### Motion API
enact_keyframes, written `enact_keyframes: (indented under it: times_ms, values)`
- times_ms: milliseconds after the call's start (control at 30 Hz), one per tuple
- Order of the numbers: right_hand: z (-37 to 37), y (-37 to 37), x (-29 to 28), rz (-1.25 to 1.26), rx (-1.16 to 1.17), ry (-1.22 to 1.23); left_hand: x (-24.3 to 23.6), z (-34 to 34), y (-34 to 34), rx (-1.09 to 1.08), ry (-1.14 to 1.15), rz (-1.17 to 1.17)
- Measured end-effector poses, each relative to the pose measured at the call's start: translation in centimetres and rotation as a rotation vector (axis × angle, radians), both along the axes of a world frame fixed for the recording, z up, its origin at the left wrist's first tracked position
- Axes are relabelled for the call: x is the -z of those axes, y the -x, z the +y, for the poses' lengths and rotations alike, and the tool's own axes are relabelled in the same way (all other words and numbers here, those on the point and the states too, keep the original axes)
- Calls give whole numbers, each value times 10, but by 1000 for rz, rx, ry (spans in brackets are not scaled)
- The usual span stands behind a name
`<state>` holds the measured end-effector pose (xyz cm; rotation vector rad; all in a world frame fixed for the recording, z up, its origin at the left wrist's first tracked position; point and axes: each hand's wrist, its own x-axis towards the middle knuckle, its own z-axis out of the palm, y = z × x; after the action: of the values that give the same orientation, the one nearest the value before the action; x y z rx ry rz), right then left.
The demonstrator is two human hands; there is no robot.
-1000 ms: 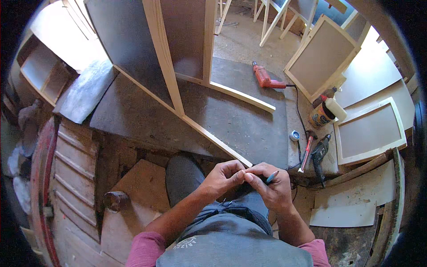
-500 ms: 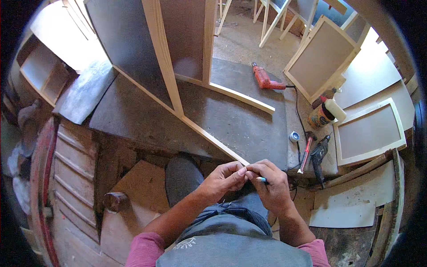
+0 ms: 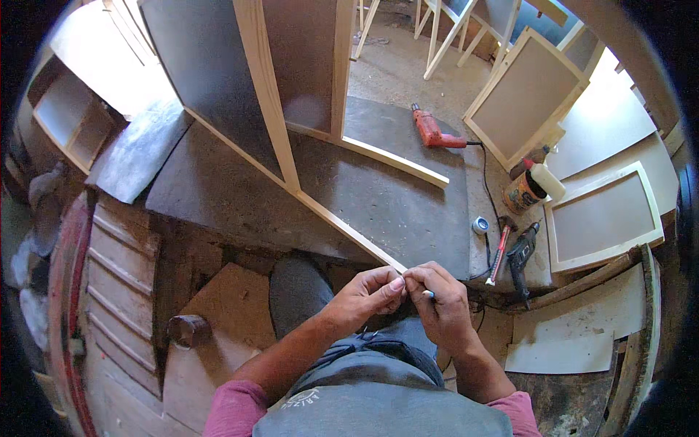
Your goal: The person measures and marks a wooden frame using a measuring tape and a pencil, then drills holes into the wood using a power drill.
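1. Far left, a pale open-shelved cabinet (image 3: pixel 69 116) lies tipped on the floor, and a slatted wooden panel (image 3: pixel 120 291) lies below it.
2. A small dark round can (image 3: pixel 188 329) sits on a board just left of the person's knee.
3. The left hand (image 3: pixel 364 295) is curled, its fingertips pressed together against those of the other hand, at the near end of a long pale wooden frame rail (image 3: pixel 349 231).
4. The right hand (image 3: pixel 440 302) is closed, pinching a small blue-tipped pencil (image 3: pixel 429 293) at the fingertips; what else lies between the two hands I cannot tell.
5. Further right on the dark board: an orange drill (image 3: pixel 435 132), a roll of tape (image 3: pixel 480 225), a red-handled tool (image 3: pixel 499 255) and a black power tool (image 3: pixel 520 255).
6. A glue bottle (image 3: pixel 535 183) stands beside framed panels (image 3: pixel 604 218).
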<state>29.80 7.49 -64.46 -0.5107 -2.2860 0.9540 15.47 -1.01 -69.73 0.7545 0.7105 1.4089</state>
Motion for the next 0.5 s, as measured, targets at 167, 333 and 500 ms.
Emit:
enact_keyframes:
  times_ms: [167,333,500]
  values:
    - [7,-4,-1,69,-29,119,-1,1,2,-61,-6,17]
    - [17,-10,-2,131,25,54,-11,1,3,-146,103,-185]
    - [29,-1,-10,52,-176,-503,-8,0,-1,-101,181,-328]
